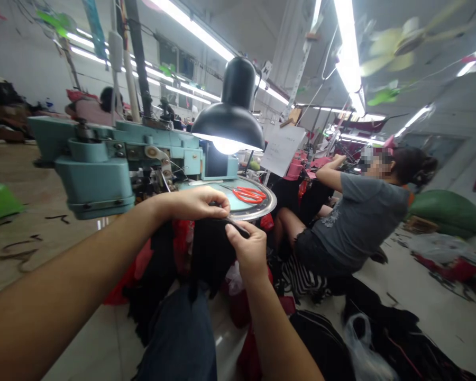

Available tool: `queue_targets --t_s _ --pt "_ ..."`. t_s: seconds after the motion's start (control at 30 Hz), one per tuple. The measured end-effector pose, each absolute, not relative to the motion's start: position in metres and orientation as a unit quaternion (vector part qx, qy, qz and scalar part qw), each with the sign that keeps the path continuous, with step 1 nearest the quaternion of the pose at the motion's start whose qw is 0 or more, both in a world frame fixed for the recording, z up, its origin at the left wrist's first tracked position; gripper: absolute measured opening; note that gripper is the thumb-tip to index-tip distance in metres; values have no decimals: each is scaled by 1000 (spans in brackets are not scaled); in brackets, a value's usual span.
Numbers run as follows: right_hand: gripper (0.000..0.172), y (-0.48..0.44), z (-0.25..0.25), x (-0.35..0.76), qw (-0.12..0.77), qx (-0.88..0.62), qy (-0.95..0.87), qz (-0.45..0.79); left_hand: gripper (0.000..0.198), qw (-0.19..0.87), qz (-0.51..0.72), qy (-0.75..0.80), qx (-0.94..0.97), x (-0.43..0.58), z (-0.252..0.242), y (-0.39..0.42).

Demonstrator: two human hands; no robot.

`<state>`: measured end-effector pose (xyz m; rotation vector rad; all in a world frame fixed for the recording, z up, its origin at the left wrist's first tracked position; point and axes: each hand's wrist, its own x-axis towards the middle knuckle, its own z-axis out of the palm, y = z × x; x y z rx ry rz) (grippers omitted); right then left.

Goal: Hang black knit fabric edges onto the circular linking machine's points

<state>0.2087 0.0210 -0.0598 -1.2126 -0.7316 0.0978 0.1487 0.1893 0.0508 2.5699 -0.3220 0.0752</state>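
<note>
The left hand (194,203) and right hand (248,254) stand close together, pinching the upper edge of a black knit garment (210,259) that hangs limp below them. It looks light and soft, best held by that edge. Beyond lie red-handled scissors (249,195) on the round metal plate (257,212) of a teal linking machine (95,169).

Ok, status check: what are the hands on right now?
Left hand, right hand gripping black knit fabric. Red scissors lying on the round machine plate, untouched.

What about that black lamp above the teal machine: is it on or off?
On: the bulb under the black lamp shade shines bright white.
</note>
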Motion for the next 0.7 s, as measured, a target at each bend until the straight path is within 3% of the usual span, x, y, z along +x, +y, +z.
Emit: queue_targets --t_s 0.2,0.43,0.7 --pt "16 18 -58 210 737 -589 -325 -62 39 265 36 -109 957 149 49 188" --pt "18 11 -59 210 713 -599 -359 -59 39 262 52 -113 957 149 48 186" --pt "12 15 -64 210 722 -581 -339 -162 37 259 67 -110 957 150 46 186"
